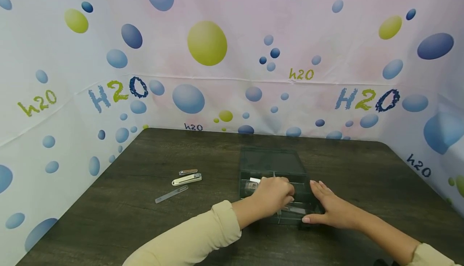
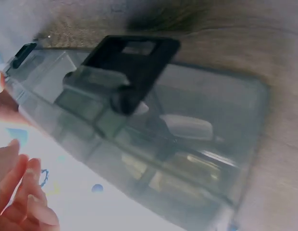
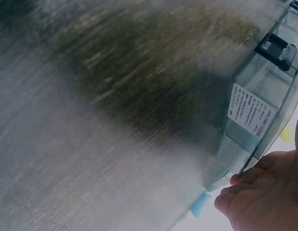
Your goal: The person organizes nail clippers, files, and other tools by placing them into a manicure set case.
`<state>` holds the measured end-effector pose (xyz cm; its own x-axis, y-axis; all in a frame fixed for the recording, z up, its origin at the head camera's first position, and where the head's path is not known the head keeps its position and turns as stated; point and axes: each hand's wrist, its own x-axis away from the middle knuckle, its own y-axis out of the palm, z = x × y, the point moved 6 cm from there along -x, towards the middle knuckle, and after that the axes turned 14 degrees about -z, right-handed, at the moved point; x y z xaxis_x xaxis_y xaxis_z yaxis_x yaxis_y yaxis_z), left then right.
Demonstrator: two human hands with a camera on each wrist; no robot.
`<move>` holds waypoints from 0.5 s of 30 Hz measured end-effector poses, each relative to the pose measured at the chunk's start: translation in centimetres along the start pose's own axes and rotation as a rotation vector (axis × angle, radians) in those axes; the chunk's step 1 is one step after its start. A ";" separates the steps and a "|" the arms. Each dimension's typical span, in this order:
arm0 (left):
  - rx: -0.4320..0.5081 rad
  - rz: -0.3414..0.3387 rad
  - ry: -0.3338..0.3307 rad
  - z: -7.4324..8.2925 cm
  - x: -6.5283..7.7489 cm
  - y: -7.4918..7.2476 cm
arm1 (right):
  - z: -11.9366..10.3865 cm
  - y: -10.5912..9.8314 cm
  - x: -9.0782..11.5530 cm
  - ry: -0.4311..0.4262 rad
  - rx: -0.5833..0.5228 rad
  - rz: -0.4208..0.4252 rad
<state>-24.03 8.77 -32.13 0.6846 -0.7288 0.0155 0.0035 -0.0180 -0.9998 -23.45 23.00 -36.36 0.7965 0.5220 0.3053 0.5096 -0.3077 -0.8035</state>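
Box point(image 1: 301, 187) lies open beneath left hand point(image 1: 274, 193), right hand point(image 1: 330, 207) against its side.

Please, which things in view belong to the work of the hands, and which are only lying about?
In the work:
box, with the right hand against its side
left hand, at the box's compartments

Probably just lying about, on the table apart from both hands:
small clipper
cream clipper
clear strip
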 end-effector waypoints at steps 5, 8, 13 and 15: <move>0.091 0.183 0.070 -0.8 1.8 -1.7 | 0.1 0.1 0.1 -0.004 0.001 0.000; 0.117 0.242 0.077 -1.5 2.7 -2.5 | 0.1 0.1 0.1 -0.006 0.013 0.007; 0.159 0.285 0.077 -2.8 4.0 -3.0 | 0.1 0.2 0.0 -0.001 0.023 0.012; 0.172 0.304 0.076 -3.4 4.5 -3.0 | 0.1 0.2 0.0 -0.001 0.020 0.008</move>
<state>-23.41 3.22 -28.99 0.6169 -0.7322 -0.2889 -0.0651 0.3183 -0.9458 -23.37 23.03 -36.60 0.8001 0.5203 0.2986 0.4969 -0.2960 -0.8158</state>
